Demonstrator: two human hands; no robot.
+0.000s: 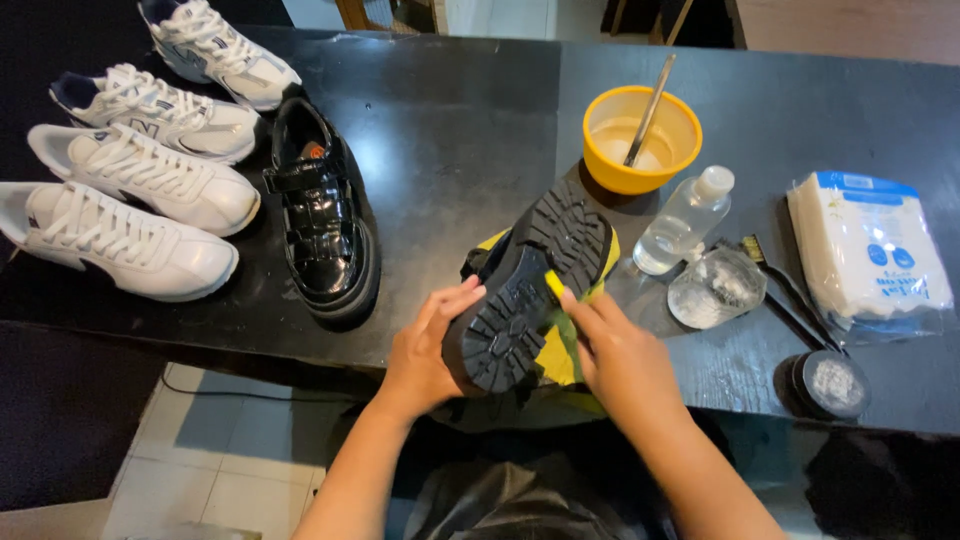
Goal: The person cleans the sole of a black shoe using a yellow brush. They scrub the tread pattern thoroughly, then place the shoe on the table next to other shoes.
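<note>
head view: one look down at a black tabletop (450,130)
left hand (425,350): lower centre; grip closed on the heel end of the shoe (530,285), fingers curled over its edge
shoe: black, sole up, tilted, centre of frame; over a yellow cloth (560,355)
right hand (620,350): just right of the shoe; grip pinched on a small yellow-green brush (556,288) touching the sole
sandal (325,215): glossy black, left of the shoe, upright
sneakers (135,170): four white, far left
bowl (642,138): yellow, upper centre, a stick standing in it
bottle (685,220): clear, lying right of the shoe
pack (868,255): white, right edge
tin (832,385): round, black, lower right
</note>
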